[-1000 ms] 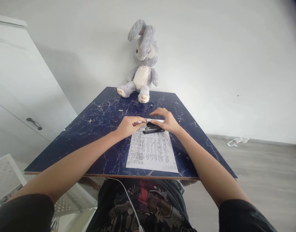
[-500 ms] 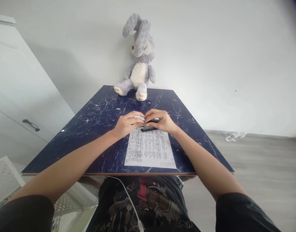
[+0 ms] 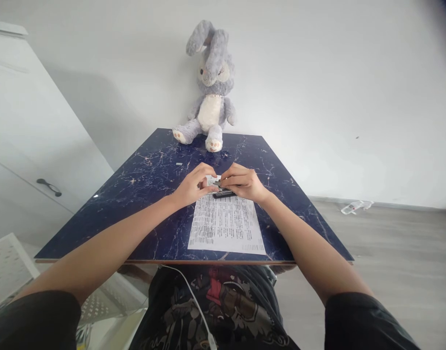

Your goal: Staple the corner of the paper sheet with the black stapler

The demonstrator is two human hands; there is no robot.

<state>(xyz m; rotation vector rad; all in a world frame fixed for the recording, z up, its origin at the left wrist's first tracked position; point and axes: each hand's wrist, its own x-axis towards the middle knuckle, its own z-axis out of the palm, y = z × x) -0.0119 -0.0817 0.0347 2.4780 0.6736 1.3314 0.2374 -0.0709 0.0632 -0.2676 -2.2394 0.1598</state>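
A black stapler (image 3: 223,194) lies across the upper part of a printed sheet of paper (image 3: 228,226) on the dark blue marbled table. My right hand (image 3: 244,182) is closed on the stapler's upper part, which appears lifted from its base; the fingers cover much of it. To its left, my left hand (image 3: 194,184) has thumb and fingers apart in a curved shape. Its thumb tip is close to the stapler's left end; whether they touch, I cannot tell. Farther back on the table sits a small pale strip (image 3: 179,164), like a row of staples.
A grey plush rabbit (image 3: 212,109) sits at the table's (image 3: 153,165) far edge against the wall. A white cabinet (image 3: 33,121) stands on the left, with a white perforated chair or rack (image 3: 9,262) below. Clear plastic packaging (image 3: 354,207) lies on the floor at right.
My left fingers have spread and drawn away from the right hand, where they were pinched together over the stapler. More of the stapler and paper shows between the hands.
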